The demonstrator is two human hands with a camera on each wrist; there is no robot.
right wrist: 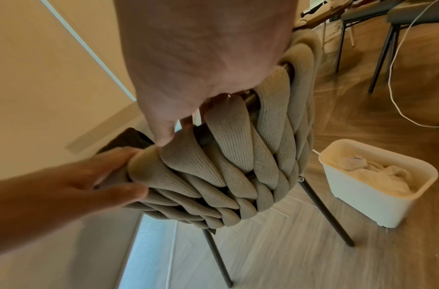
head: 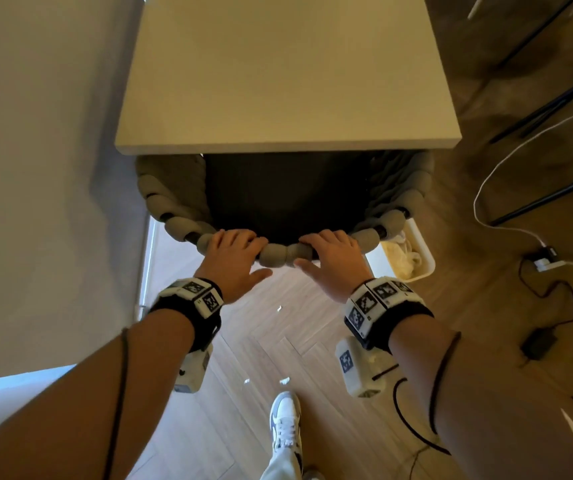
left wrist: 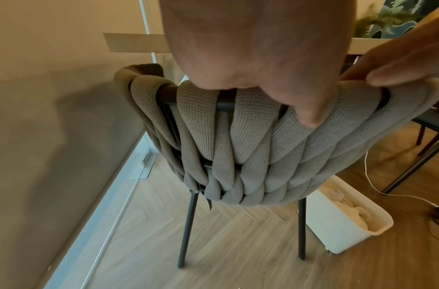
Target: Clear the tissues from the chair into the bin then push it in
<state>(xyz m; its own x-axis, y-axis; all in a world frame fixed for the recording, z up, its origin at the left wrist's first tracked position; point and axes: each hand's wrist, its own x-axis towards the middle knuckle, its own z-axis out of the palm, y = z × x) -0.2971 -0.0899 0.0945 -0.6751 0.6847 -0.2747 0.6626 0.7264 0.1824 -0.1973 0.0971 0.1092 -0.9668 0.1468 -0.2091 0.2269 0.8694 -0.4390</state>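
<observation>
A chair [head: 170, 202] with a woven grey-brown back and a dark seat stands with its seat partly under the white table [head: 278, 81]. My left hand [head: 247, 254] grips the top rail of the chair back, fingers curled over it and thumb behind. My right hand [head: 316, 251] grips the same rail just to the right. The wrist views show the woven chair back [left wrist: 263, 156] [right wrist: 226, 166] from behind. A white bin [head: 423, 247] [right wrist: 376, 205] holding crumpled tissues [right wrist: 376, 176] stands on the floor right of the chair. The visible part of the seat looks bare.
A wall runs close along the left. Small white scraps [head: 284, 380] lie on the wood floor behind the chair, near my shoe [head: 285, 420]. A white cable [head: 486, 178], a black adapter [head: 538, 344] and another chair's dark legs [head: 538, 109] occupy the right.
</observation>
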